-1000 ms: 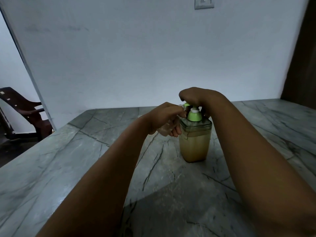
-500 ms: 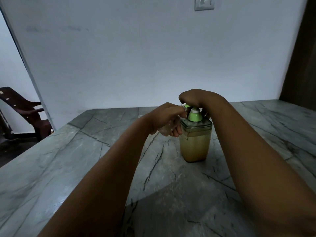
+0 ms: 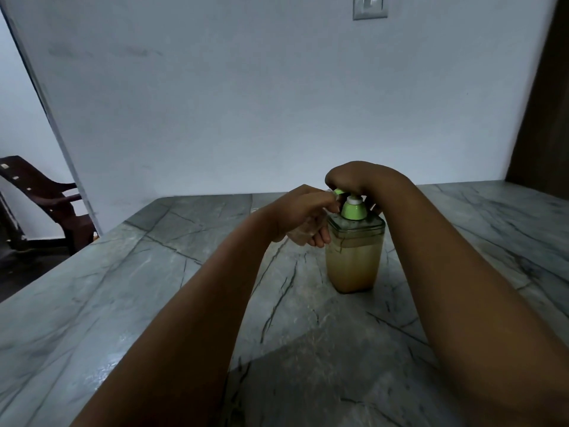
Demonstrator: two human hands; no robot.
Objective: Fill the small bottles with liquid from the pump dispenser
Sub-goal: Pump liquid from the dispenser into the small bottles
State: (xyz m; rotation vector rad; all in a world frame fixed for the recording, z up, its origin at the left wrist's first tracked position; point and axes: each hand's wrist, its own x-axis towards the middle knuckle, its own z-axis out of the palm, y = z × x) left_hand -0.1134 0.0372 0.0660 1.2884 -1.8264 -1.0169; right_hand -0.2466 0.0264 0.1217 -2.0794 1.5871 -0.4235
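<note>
1. Pressing on the green pump head, the right hand (image 3: pixel 354 180) sat a little lower than it had half a second before, its fingers (image 3: pixel 334 181) curled down over the top of the pump dispenser (image 3: pixel 354 257); in the head view, the only view, little else had moved.

2. The left hand (image 3: pixel 303 211) had stayed beside the dispenser, its fingers (image 3: pixel 320 238) wrapped round a small bottle (image 3: pixel 297 237), a clear one, held with its mouth up under the green spout (image 3: pixel 338 192). The bottle's mouth was hidden behind those fingers, so the level inside could not be told.

3. By my judgement that small dip meant one more stroke of the pump was under way and filling of this bottle was in progress, not finished.

4. Below the right fingers, the dispenser was a squarish jar of clear plastic with rounded corners, roughly three quarters full of cloudy, yellowish-tan liquid, with a smooth green collar (image 3: pixel 353 211) and a white stem above it.

5. Under both sets of fingers lay the worktop (image 3: pixel 154 303), a polished grey stone veined with dark lines, giving a dull sheen.

6. Far to the left of the left fingers stood a dark wooden chair (image 3: pixel 43 204); well above the right fingers a pale switch plate (image 3: pixel 369 7) sat on the plain matt wall (image 3: pixel 246 103).
</note>
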